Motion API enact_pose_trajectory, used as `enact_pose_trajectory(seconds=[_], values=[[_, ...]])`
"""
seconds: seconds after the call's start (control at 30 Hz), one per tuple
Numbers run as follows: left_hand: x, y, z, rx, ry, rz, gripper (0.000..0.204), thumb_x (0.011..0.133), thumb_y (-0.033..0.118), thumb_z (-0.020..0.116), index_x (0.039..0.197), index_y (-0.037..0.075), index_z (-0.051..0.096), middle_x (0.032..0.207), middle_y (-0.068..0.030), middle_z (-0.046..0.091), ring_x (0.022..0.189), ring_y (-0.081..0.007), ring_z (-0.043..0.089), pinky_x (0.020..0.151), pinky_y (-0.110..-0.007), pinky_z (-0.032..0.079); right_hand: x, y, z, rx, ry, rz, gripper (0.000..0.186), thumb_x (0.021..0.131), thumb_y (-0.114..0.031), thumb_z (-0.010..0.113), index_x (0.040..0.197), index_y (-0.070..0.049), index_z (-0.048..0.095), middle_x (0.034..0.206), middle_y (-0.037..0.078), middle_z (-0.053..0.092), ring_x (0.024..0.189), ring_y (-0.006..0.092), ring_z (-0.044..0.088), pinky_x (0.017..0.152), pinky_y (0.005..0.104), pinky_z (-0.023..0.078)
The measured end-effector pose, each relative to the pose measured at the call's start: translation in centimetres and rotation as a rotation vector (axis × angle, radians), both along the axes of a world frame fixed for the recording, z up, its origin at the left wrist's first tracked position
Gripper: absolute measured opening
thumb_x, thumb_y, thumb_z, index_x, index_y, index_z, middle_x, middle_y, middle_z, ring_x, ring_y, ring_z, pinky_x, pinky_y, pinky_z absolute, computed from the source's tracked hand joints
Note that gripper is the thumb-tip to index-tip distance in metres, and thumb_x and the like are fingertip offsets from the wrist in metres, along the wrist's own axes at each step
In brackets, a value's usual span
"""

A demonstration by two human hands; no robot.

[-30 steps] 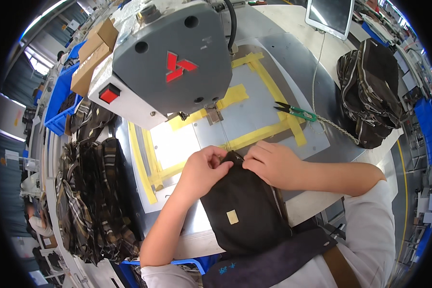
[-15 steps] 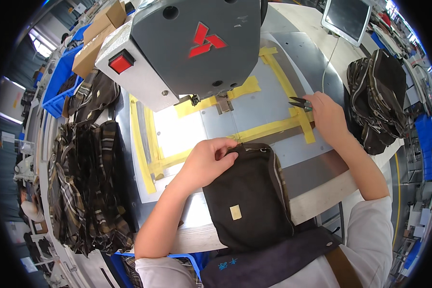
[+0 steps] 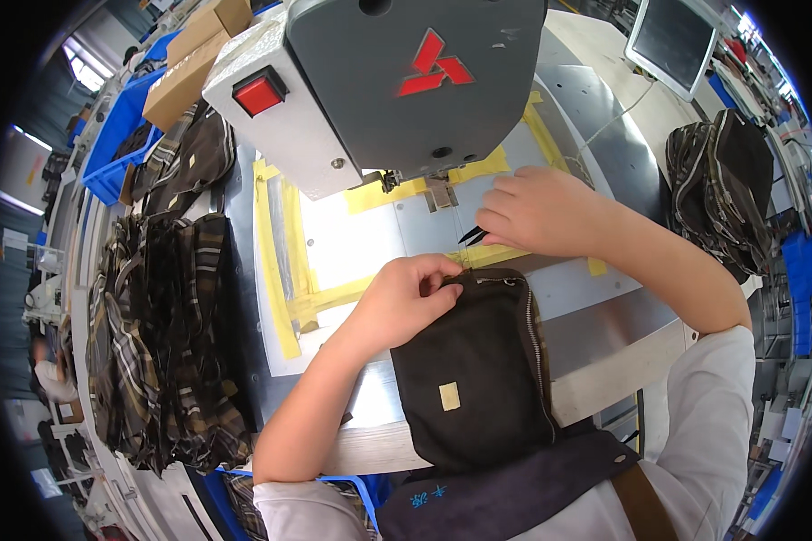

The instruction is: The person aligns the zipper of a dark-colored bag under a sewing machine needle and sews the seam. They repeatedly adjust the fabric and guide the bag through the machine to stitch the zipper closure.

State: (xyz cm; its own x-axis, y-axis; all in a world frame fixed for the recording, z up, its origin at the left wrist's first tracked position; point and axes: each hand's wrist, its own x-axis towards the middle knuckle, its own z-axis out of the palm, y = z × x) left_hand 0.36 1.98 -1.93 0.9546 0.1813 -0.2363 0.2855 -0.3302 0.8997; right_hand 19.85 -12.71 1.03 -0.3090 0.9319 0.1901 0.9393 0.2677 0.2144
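A black fabric pouch with a metal zipper along its right edge lies over the front edge of the sewing bed. My left hand pinches its upper left corner between thumb and fingers. Above that corner, my right hand is closed around small dark thread snips, their blades pointing left. A thin thread runs from the pouch corner up toward the machine's needle area, passing near the blades. My fingers hide the handles of the snips, and whether the blades touch the thread I cannot tell.
The grey sewing machine head with a red switch overhangs the bed. Yellow tape frames the plate. Piled plaid and black fabric pieces lie left; stacked pouches sit right, below a small screen. A blue bin stands back left.
My right hand has swung left with the snips, from the right side of the bed to the thread above the pouch corner. My left hand keeps its pinch. The whole view has shifted slightly.
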Motion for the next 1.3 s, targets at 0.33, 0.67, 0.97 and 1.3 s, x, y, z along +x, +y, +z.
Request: enact_pose_trajectory(seconds=[0.33, 0.67, 0.97, 1.3], values=[[0.1, 0.1, 0.0, -0.047, 0.028, -0.014, 0.024, 0.085, 0.017, 0.068, 0.1, -0.001, 0.066, 0.063, -0.0004, 0.049, 0.058, -0.009, 0.044, 0.057, -0.027, 0.04, -0.4, 0.4, -3.2, -0.131, 0.186, -0.276, 0.024, 0.086, -0.033, 0.063, 0.081, -0.01, 0.058, 0.077, 0.002, 0.058, 0.077, 0.0209, 0.058, 0.063, 0.035, 0.048], [0.1, -0.9, -0.6, -0.058, -0.123, 0.067, 0.013, 0.088, 0.01, 0.067, 0.094, -0.001, 0.065, 0.076, -0.0007, 0.059, 0.065, -0.0061, 0.049, 0.061, -0.023, 0.043, -3.9, -2.4, -2.1, 0.25, 0.679, -0.282, 0.016, 0.082, -0.023, 0.067, 0.086, -0.009, 0.063, 0.079, 0.005, 0.061, 0.077, 0.0258, 0.059, 0.074, 0.0388, 0.045], [0.1, -0.5, -0.2, -0.059, -0.08, -0.004, 0.014, 0.088, 0.013, 0.067, 0.09, -0.001, 0.065, 0.066, 0.0007, 0.056, 0.06, -0.0055, 0.046, 0.056, -0.023, 0.04, -5.1, -1.6, -2.3, -0.143, 1.294, -0.447, 0.015, 0.083, -0.017, 0.068, 0.083, -0.003, 0.063, 0.072, 0.008, 0.063, 0.067, 0.0185, 0.06, 0.063, 0.0316, 0.047], [0.1, 0.1, -0.6, -0.182, -0.05, -0.016, 0.014, 0.089, 0.013, 0.066, 0.091, 0.0, 0.065, 0.066, 0.0042, 0.053, 0.061, -0.0032, 0.042, 0.055, -0.022, 0.038, -4.3, -1.1, -2.4, -0.305, 1.475, -0.518, 0.018, 0.087, -0.02, 0.068, 0.085, -0.003, 0.064, 0.074, 0.001, 0.061, 0.07, 0.0081, 0.053, 0.062, 0.0255, 0.043]])
